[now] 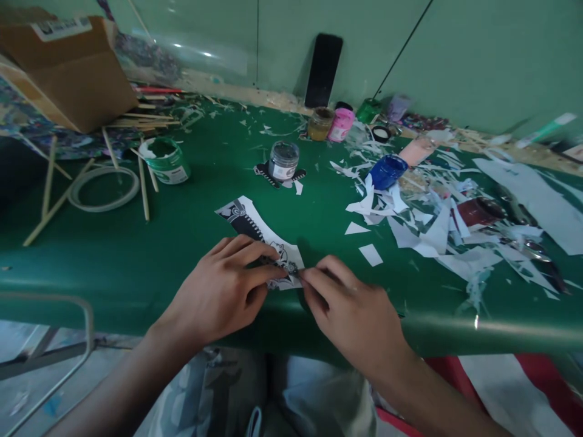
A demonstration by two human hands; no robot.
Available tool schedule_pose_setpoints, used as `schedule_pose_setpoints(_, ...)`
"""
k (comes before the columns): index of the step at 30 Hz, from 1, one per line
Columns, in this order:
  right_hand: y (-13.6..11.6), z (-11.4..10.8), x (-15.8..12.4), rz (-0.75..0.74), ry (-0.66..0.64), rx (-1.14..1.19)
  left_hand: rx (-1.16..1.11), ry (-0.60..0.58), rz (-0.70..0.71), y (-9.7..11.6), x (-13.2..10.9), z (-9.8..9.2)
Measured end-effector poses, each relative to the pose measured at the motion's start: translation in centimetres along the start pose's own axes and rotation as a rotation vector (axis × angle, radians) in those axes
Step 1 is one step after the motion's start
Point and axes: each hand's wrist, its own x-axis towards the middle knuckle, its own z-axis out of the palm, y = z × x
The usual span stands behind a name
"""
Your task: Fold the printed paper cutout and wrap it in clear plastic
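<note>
A curved white paper cut-out with black-and-white printing, a dark band with stitch-like marks along it, lies at the table's near edge. My left hand bends over its lower part, fingers closed and holding it against the table. Beside it, my right hand pinches the right end of the paper between thumb and forefinger. A small dark patterned piece shows between both sets of fingertips; whether it is separate or part of the print I cannot tell. Farther back, a glass jar stands on another dark printed cut-out.
Left are an open green paint jar, a clear ring, wooden sticks and a cardboard box. Paper scraps and a blue jar crowd the right. A phone leans against the back wall.
</note>
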Motion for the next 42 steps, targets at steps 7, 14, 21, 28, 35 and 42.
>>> schedule_pose_setpoints(7,-0.3,-0.2,0.1,-0.005,-0.027,-0.06,-0.017,-0.003,-0.014,-0.1,-0.1,0.0)
schedule_pose_setpoints(14,-0.2,-0.8,-0.7,-0.041,-0.077,-0.155,-0.035,0.004,-0.013,-0.1,-0.1,0.0)
schedule_pose_setpoints(21,1.3,-2.9,-1.6,-0.066,-0.118,-0.127,-0.028,0.009,-0.028,0.0,-0.2,0.0)
schedule_pose_setpoints(28,0.4,-1.3,-1.3,-0.119,-0.087,-0.042,0.034,0.026,-0.036,0.0,-0.1,0.1)
schedule_pose_setpoints(35,1.7,-2.3,-2.0,-0.048,-0.015,-0.104,0.114,0.028,-0.059,0.3,-0.2,0.1)
schedule_pose_setpoints(42,2.0,-1.3,0.6,-0.05,-0.095,0.092,0.029,-0.077,0.038,-0.2,0.3,-0.6)
